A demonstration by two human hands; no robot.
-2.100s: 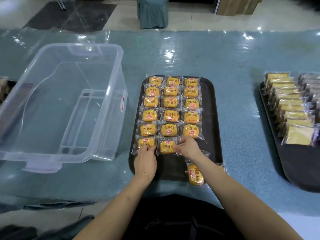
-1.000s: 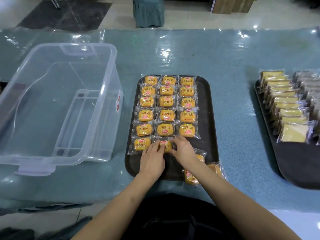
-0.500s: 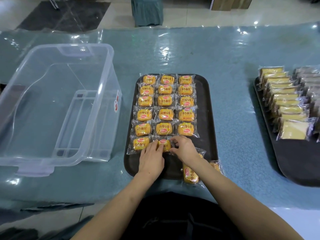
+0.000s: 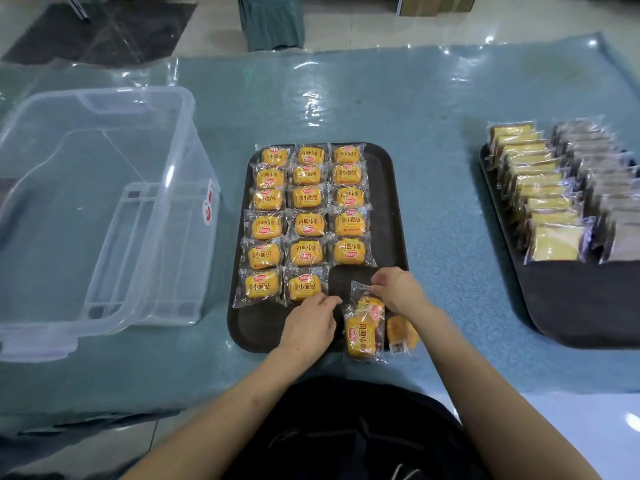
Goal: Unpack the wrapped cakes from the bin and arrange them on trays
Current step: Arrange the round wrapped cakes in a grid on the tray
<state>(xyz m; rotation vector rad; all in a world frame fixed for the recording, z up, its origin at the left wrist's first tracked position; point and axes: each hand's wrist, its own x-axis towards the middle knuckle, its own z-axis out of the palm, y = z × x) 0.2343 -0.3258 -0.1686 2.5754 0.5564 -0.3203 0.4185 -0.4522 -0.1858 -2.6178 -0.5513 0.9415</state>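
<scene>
Head view. Wrapped cakes [image 4: 306, 252] printed 小面包 (a red oval logo is shown, unreadable) are laid in three columns on the dark tray [image 4: 389, 188], some labels inverted. The left hand [image 4: 311, 323], fingers relaxed, rests beside the front-row cake [image 4: 304, 287]. A loose cake [image 4: 360, 336] — long axis pointing away from the person — lies at the near edge; its neighbour's wrapper [image 4: 360, 289] is pinched by the right hand [image 4: 398, 292]. The clear bin [image 4: 104, 209] stands left.

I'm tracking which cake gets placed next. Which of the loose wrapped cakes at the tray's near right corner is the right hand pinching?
The rearmost loose cake: the right hand pinches its clear wrapper's far end. The other two lie untouched nearer the tray's edge.
</scene>
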